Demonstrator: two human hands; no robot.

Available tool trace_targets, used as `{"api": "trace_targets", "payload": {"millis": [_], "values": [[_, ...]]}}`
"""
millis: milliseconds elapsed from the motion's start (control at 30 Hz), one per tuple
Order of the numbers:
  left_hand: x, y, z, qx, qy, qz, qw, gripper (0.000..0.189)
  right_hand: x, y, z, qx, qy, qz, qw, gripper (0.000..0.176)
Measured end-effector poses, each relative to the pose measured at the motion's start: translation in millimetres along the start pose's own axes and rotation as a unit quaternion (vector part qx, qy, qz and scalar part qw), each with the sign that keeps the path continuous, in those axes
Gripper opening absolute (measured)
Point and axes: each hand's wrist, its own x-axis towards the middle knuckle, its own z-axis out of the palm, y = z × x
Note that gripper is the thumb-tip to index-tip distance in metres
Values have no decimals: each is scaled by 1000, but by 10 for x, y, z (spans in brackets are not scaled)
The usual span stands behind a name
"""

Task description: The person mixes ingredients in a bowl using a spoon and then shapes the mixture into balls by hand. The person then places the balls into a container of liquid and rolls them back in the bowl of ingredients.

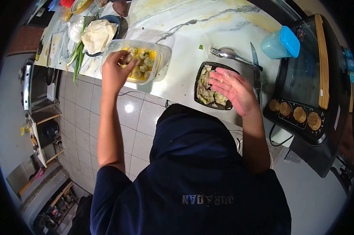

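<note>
Container (159,62): one, left grip (116,68) above, hold unclear; tray (213,106): one, right grip (235,90) above, unclosed.

Tub (160,58): sitting left on the tabletop (179,80), holding balls (149,62)
Tray (196,87): lying right of the tub, holding filling (203,88)
Spoon (226,52): resting behind the tray
Lidded container (274,44): standing between spoon and oven (302,78)

Item count by kind
Hands (238,91): two. Clear plastic tub (159,62): one. Round filled pieces (149,61): at least six, others partly hidden. Dark square dish (196,87): one. Fork (215,51): one. Spoon (226,52): one. Knife blade (254,54): one. Blue-lidded container (272,45): one. Oven (302,78): one. Oven knobs (300,114): four.
</note>
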Motion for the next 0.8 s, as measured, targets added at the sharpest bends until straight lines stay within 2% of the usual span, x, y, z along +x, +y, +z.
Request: {"api": "trace_targets", "payload": {"millis": [67,200,300,367,467,600,700,767,800], "values": [[82,-244,16,53,-61,-40,996,39,18,-7,-16,7,0,-5,1000,39],[157,-450,79,87,-92,-30,992,39,25,-36,-19,3,7,-6,1000,40],[194,-513,90,111,-112,-16,987,38,8,-51,-27,-6,14,-12,1000,41],[235,-498,85,121,-162,-66,977,38,13,-44,-62,-4,21,-17,1000,41],[286,-486,97,139,-204,-81,966,41,7,-58,-90,-1,33,-15,999,40],[234,-459,18,107,-201,-81,970,37,-3,-72,-126,-1,43,-19,999,40],[153,-346,-229,75,-97,-99,987,35,-34,-92,-142,-8,59,-25,998,39],[90,-213,-405,39,-36,-98,994,31,-55,-105,-154,-67,84,-54,993,39],[52,-128,-466,40,-37,-98,994,31,-51,-94,-173,-67,85,-53,993,39]]}}
